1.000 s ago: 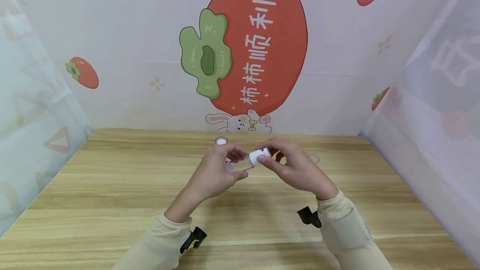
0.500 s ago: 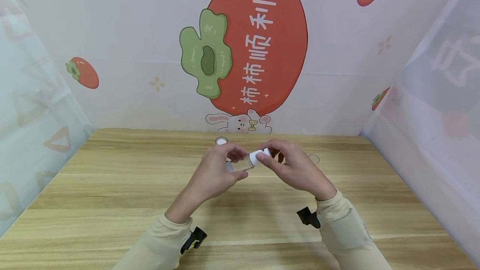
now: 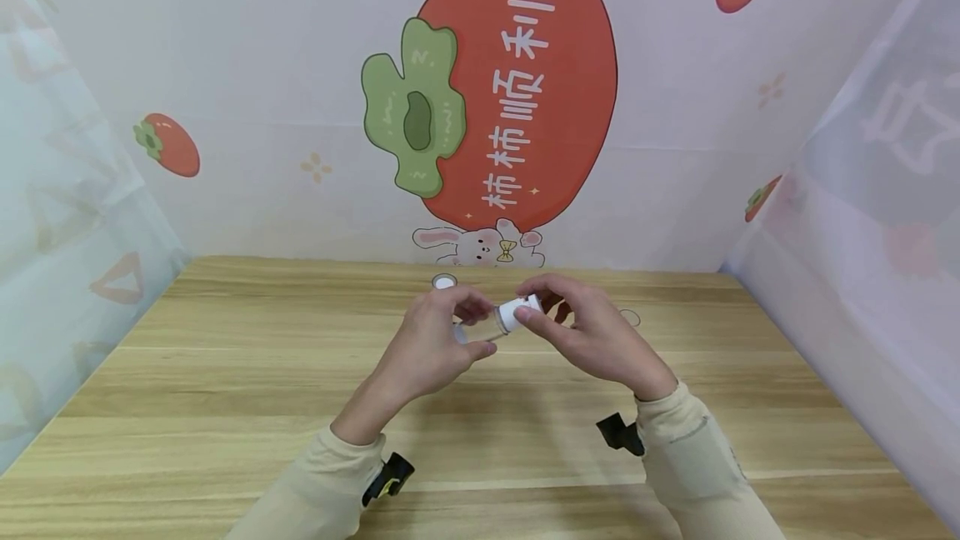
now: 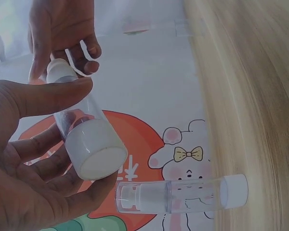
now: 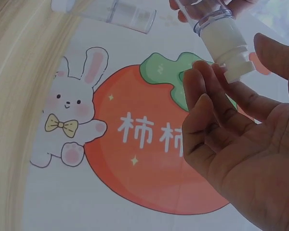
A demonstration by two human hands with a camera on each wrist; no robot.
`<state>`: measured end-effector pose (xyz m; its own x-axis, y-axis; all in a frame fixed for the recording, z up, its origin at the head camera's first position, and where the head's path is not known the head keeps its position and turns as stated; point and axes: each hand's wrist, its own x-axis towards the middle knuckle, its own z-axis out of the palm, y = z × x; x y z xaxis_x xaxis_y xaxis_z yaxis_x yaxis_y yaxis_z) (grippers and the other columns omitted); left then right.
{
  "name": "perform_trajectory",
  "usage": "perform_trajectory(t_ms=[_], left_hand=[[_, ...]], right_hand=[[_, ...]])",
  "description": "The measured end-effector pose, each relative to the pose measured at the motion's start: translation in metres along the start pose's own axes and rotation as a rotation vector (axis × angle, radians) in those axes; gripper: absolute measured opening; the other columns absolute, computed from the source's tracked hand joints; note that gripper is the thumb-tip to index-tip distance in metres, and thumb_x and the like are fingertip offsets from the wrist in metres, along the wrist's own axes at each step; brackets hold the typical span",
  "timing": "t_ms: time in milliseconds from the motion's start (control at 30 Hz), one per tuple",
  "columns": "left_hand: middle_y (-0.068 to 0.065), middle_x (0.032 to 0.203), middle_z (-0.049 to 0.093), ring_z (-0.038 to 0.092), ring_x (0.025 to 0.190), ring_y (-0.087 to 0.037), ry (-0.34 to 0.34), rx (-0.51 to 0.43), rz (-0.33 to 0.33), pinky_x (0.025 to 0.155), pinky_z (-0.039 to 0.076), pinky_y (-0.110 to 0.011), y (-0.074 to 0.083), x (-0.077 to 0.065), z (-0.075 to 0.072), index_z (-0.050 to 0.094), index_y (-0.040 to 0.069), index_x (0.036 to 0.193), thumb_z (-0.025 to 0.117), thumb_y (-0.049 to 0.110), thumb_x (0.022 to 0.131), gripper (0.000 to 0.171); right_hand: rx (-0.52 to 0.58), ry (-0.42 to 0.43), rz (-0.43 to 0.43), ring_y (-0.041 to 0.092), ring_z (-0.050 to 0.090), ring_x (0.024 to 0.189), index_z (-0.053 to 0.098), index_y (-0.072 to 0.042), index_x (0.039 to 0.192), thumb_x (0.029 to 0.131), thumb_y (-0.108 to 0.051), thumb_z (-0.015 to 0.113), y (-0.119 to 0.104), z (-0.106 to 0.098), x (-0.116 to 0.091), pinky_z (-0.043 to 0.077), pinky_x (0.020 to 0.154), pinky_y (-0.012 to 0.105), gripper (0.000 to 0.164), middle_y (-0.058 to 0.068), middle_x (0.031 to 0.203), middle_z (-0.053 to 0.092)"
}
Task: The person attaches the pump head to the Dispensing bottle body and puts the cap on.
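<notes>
My left hand [image 3: 429,340] grips a clear pump bottle [image 4: 89,108] with a white base, held tilted above the table. Its white collar and pump head [image 5: 229,45] point toward my right hand [image 3: 588,332]. In the right wrist view, the fingers [image 5: 226,108] of that hand curl loosely by the pump head, while the thumb stands a little apart from the collar. Behind the left hand a second clear bottle [image 4: 183,196] with a white base stands upright on the table, partly hidden in the head view.
A clear round rim [image 3: 628,317] shows on the wooden table [image 3: 262,407] beyond the right hand, mostly hidden by it. Printed cloth walls [image 3: 285,98] enclose the table's back and both sides.
My right thumb and index finger have shifted slightly about the pump head. The left hand and the bottle have stayed almost in place.
</notes>
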<state>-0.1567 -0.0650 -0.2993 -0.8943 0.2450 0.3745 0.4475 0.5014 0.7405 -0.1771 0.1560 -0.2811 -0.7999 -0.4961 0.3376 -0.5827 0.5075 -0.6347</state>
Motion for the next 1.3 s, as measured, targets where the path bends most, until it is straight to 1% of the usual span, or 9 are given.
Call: perform_trajectory(t_ms=[233, 333, 533, 867, 1067, 1300], left_hand=[[0.002, 0.093, 0.069, 0.065, 0.086, -0.018, -0.003, -0.002, 0.003, 0.084, 0.055, -0.041, -0.0005, 0.0004, 0.0005, 0.073, 0.005, 0.103, 0.091, 0.000, 0.071, 0.037], [0.001, 0.093, 0.069, 0.066, 0.087, -0.018, -0.006, -0.002, 0.001, 0.084, 0.055, -0.040, -0.0008, 0.0006, 0.0006, 0.073, 0.005, 0.103, 0.091, 0.000, 0.071, 0.037], [0.001, 0.094, 0.070, 0.066, 0.086, -0.016, -0.010, -0.001, -0.003, 0.084, 0.056, -0.039, -0.0014, 0.0010, 0.0005, 0.073, 0.006, 0.102, 0.091, 0.001, 0.071, 0.037], [0.001, 0.096, 0.070, 0.066, 0.088, -0.017, -0.022, -0.016, -0.016, 0.085, 0.056, -0.042, -0.0010, 0.0013, -0.0001, 0.073, 0.004, 0.105, 0.091, 0.002, 0.072, 0.037], [0.001, 0.096, 0.069, 0.065, 0.087, -0.016, -0.028, -0.024, -0.013, 0.084, 0.055, -0.040, -0.0018, 0.0010, -0.0004, 0.072, 0.004, 0.105, 0.091, 0.002, 0.072, 0.037], [0.000, 0.096, 0.069, 0.064, 0.087, -0.017, -0.034, -0.039, -0.005, 0.084, 0.055, -0.043, -0.0021, 0.0006, -0.0011, 0.072, 0.004, 0.105, 0.090, 0.003, 0.072, 0.037]], right_hand=[[0.048, -0.012, -0.046, 0.016, 0.063, 0.095, 0.066, -0.010, 0.124, 0.095, -0.018, 0.074, 0.0015, -0.0013, -0.0016, 0.054, 0.079, 0.036, 0.031, -0.004, 0.112, 0.067], [0.058, -0.016, -0.061, 0.017, 0.063, 0.097, 0.065, -0.010, 0.125, 0.094, -0.014, 0.075, 0.0017, -0.0019, -0.0019, 0.054, 0.080, 0.034, 0.033, -0.003, 0.116, 0.066], [0.070, -0.030, -0.071, 0.018, 0.063, 0.099, 0.064, -0.008, 0.129, 0.091, -0.010, 0.077, 0.0004, -0.0038, -0.0026, 0.054, 0.081, 0.034, 0.039, -0.001, 0.121, 0.066], [0.065, -0.030, -0.091, 0.018, 0.063, 0.096, 0.064, -0.009, 0.128, 0.090, -0.007, 0.077, 0.0002, -0.0044, -0.0028, 0.055, 0.081, 0.034, 0.040, 0.001, 0.123, 0.065], [0.063, -0.030, -0.106, 0.017, 0.062, 0.096, 0.065, -0.009, 0.127, 0.090, -0.006, 0.077, 0.0014, -0.0036, -0.0025, 0.055, 0.081, 0.033, 0.039, 0.001, 0.123, 0.065], [0.063, -0.033, -0.107, 0.016, 0.062, 0.096, 0.065, -0.009, 0.127, 0.090, -0.005, 0.077, 0.0013, -0.0033, -0.0026, 0.055, 0.081, 0.033, 0.039, 0.001, 0.124, 0.065]])
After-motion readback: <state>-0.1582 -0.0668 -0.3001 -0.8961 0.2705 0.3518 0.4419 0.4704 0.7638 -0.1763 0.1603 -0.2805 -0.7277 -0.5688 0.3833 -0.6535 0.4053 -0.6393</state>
